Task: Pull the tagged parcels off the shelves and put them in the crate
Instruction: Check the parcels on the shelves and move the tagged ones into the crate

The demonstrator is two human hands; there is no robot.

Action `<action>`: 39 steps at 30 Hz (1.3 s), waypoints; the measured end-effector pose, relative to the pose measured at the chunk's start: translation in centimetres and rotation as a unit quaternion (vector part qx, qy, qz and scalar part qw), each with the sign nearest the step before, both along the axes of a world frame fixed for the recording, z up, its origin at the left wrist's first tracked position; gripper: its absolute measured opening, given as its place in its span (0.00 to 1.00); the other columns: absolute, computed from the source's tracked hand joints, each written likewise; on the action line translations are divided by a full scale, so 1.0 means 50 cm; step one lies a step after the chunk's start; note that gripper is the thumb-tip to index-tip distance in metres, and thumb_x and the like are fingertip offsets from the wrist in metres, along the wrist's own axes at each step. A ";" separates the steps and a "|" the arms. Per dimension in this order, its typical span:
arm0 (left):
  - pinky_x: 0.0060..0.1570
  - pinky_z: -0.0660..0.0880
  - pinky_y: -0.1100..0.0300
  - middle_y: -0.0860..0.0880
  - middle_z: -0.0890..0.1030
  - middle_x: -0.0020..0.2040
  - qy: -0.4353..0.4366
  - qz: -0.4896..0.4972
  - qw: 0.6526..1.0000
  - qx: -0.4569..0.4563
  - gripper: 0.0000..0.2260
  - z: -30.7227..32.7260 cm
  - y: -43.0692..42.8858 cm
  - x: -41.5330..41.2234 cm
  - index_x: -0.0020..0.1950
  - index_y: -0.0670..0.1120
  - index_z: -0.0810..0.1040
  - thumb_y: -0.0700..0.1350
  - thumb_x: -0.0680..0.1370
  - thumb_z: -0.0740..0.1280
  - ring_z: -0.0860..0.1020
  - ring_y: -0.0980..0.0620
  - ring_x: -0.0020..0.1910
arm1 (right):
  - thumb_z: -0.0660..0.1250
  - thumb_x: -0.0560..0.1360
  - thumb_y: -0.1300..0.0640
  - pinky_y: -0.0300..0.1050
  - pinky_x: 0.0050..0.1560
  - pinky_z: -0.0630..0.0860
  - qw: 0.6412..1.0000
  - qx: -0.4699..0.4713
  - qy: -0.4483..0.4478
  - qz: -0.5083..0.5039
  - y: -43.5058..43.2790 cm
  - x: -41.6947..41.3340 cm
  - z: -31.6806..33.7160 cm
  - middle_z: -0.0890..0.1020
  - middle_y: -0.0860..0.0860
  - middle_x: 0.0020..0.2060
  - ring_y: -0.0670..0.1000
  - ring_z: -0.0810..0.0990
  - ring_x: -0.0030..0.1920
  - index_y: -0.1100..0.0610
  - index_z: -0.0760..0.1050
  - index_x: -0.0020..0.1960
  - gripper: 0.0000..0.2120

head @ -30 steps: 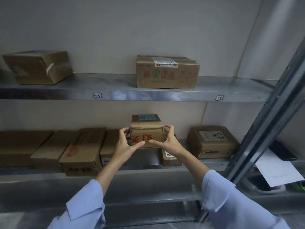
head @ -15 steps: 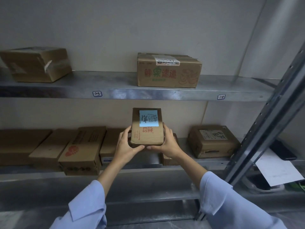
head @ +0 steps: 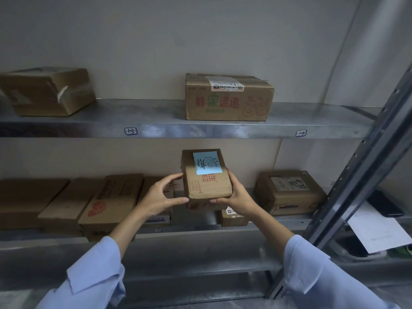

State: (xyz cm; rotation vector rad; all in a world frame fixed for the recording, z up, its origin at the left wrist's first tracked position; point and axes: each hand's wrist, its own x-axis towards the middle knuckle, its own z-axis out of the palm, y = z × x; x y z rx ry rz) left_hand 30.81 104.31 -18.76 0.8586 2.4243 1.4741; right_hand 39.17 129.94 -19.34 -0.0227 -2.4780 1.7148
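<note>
Above the front edge of the lower shelf (head: 200, 233), left hand (head: 160, 198) and right hand (head: 237, 197) hold the tagged parcel (head: 207, 188) lifted clear, each grip curled round a side. Next, carry it to the unseen crate.

Held parcel (head: 207, 190): "ES"; upper box (head: 229, 101): 鲜果速递 (red, green).

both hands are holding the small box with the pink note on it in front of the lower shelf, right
No: the head view shows the sticky note on the small cardboard box is blue, not pink. The left hand and right hand do hold it in front of the lower shelf.
</note>
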 end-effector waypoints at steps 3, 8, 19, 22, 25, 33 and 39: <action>0.67 0.70 0.54 0.57 0.72 0.69 -0.019 0.012 1.000 0.007 0.37 0.016 -0.015 -0.025 0.72 0.56 0.69 0.54 0.65 0.80 0.73 0.59 0.65 | 0.79 0.65 0.67 0.40 0.61 0.76 1.000 -0.006 -0.014 0.018 0.015 0.008 0.006 0.74 0.47 0.64 0.44 0.73 0.66 0.48 0.56 0.75 0.48; 0.68 0.65 0.56 0.57 0.64 0.72 -0.002 0.011 0.999 -0.034 0.48 0.023 0.004 -0.062 0.78 0.53 0.58 0.44 0.64 0.81 0.66 0.56 0.69 | 0.80 0.64 0.66 0.41 0.62 0.75 0.998 0.010 -0.038 0.058 0.035 0.025 0.008 0.74 0.48 0.66 0.44 0.73 0.67 0.47 0.57 0.75 0.49; 0.52 0.74 0.71 0.51 0.75 0.60 -0.064 -0.032 0.997 0.032 0.38 0.005 0.079 -0.080 0.64 0.53 0.70 0.42 0.58 0.83 0.76 0.61 0.54 | 0.83 0.57 0.55 0.44 0.64 0.75 0.994 0.042 -0.002 -0.103 0.091 0.078 -0.032 0.77 0.51 0.64 0.46 0.77 0.63 0.53 0.66 0.73 0.47; 0.51 0.74 0.70 0.58 0.74 0.56 -0.072 -0.038 0.995 0.050 0.32 -0.004 0.099 -0.081 0.57 0.58 0.70 0.37 0.62 0.81 0.75 0.62 0.53 | 0.83 0.59 0.54 0.32 0.56 0.74 0.981 0.072 0.013 -0.177 0.100 0.098 -0.040 0.79 0.50 0.60 0.42 0.78 0.57 0.53 0.67 0.72 0.45; 0.57 0.74 0.62 0.55 0.74 0.60 -0.090 -0.044 0.993 0.066 0.32 -0.009 0.115 -0.078 0.61 0.53 0.70 0.40 0.62 0.80 0.75 0.54 0.60 | 0.80 0.59 0.44 0.43 0.58 0.77 0.969 0.062 0.029 -0.237 0.106 0.115 -0.058 0.79 0.48 0.58 0.47 0.79 0.57 0.53 0.68 0.69 0.43; 0.66 0.66 0.55 0.55 0.70 0.65 -0.047 -0.055 0.997 0.035 0.38 -0.040 0.183 -0.053 0.70 0.51 0.66 0.45 0.65 0.80 0.68 0.57 0.64 | 0.76 0.69 0.61 0.42 0.50 0.81 0.958 -0.014 0.019 -0.287 0.134 0.164 -0.066 0.78 0.51 0.58 0.46 0.83 0.50 0.56 0.69 0.63 0.26; 0.63 0.73 0.55 0.55 0.76 0.64 -0.059 -0.132 0.988 0.056 0.40 -0.046 0.251 -0.019 0.68 0.56 0.69 0.51 0.60 0.83 0.75 0.58 0.62 | 0.71 0.74 0.51 0.50 0.64 0.76 0.958 0.000 0.011 -0.287 0.164 0.239 -0.070 0.76 0.46 0.65 0.42 0.77 0.63 0.54 0.71 0.66 0.22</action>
